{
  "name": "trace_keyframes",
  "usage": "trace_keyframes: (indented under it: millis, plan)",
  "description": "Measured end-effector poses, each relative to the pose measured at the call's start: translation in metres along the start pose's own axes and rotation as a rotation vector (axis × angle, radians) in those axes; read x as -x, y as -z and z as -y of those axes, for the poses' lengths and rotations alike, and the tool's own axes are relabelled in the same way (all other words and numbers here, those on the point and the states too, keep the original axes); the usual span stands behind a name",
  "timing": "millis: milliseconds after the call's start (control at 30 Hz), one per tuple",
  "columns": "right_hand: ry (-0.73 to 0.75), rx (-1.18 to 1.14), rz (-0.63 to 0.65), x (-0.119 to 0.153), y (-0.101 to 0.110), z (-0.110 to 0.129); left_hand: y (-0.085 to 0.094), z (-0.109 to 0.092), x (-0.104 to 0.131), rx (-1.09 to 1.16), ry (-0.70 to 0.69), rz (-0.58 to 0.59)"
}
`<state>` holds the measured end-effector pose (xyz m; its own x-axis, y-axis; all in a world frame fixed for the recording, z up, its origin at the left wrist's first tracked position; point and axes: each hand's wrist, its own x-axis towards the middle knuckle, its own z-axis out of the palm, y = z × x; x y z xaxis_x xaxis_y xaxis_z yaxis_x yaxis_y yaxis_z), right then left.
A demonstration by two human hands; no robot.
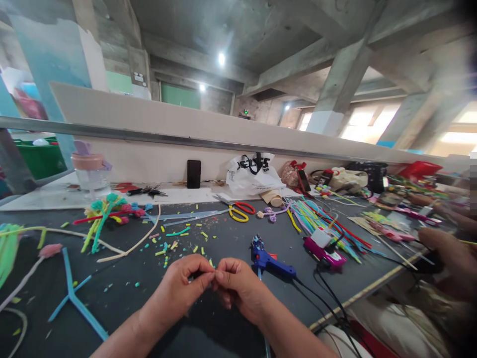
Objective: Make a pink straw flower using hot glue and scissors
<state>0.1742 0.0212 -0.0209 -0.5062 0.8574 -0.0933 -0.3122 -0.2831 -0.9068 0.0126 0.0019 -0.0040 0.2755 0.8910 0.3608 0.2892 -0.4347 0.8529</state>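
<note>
My left hand (190,283) and my right hand (238,286) meet over the dark table mat (208,328), thumbs and forefingers pinched together. Whatever lies between the fingertips is too small to make out. Just right of my right hand rests a blue glue gun (274,262). Small yellow and teal cut bits (162,252) are scattered beyond my left hand. Scissors with red and yellow handles (238,211) lie farther back. Blue fuzzy stems (74,293) are at the left, near a bundle of coloured fuzzy flowers (108,214).
Along the back stand a cup (89,169), a black phone (194,174) and a white plastic bag (253,174). Many coloured stems (316,219) and a magenta device (324,252) with black cables lie right. Another person's hand (443,248) shows at the right edge.
</note>
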Motion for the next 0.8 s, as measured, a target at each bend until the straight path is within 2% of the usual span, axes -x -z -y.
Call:
trace_keyframes:
  millis: [133,333,467,567,733,800]
  plan:
    - [-0.012,0.050,-0.030,-0.001,0.000,0.002,-0.001,0.000,0.001,-0.120,0.005,-0.031]
    - [-0.038,0.108,-0.021,-0.001,0.001,0.004,0.000,-0.003,0.000,-0.131,0.014,-0.047]
    - [-0.060,0.139,-0.016,-0.001,0.001,0.005,-0.002,-0.003,-0.002,-0.162,0.037,-0.104]
    - [-0.030,0.280,-0.088,-0.001,-0.002,0.009,-0.002,0.001,-0.005,-0.175,0.043,-0.134]
    - [0.088,0.565,-0.277,-0.002,-0.008,0.019,0.002,0.010,-0.010,-0.194,0.023,-0.175]
    - [0.134,0.648,-0.303,-0.002,-0.009,0.020,0.003,0.013,-0.011,-0.216,0.007,-0.209]
